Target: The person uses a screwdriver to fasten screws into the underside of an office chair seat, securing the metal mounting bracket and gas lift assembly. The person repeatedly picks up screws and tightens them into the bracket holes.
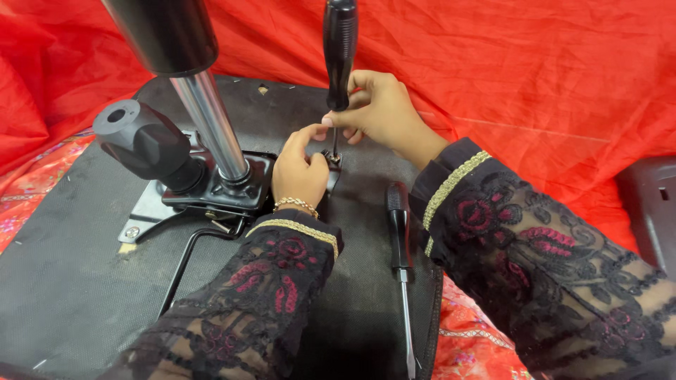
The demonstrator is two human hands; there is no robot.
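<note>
Black lace sleeves [267, 281]: sitting nearest the camera, patterned in dark red with gold trim at the cuffs, both reaching up over the work.
Spare screwdriver [401, 243]: lying flat on the seat underside between the two forearms, black handle up, metal tip pointing toward the camera, nobody touching it.
Seat underside [70, 281]: lying as a dark fabric-covered panel, carrying everything else.
Left hand [299, 172]: wearing a gold bracelet, fingers pinching in close at the screw spot, steadying the tip there; exactly what they are pinching is too small to tell.
Screw spot [332, 157]: sitting at the right edge of the black metal bracket, right between the two hands.
Right hand [380, 112]: wrapping its fingers tight around the lower end of the upright screwdriver.
Upright screwdriver [339, 49]: standing vertical, black ribbed handle rising above the hand, tip pressing down at the screw spot.
Bracket and chrome column [210, 119]: standing left of the hands, with a black knobbed lever [141, 141] sticking out farther left.
Red cloth [528, 70]: spreading across the whole background.
</note>
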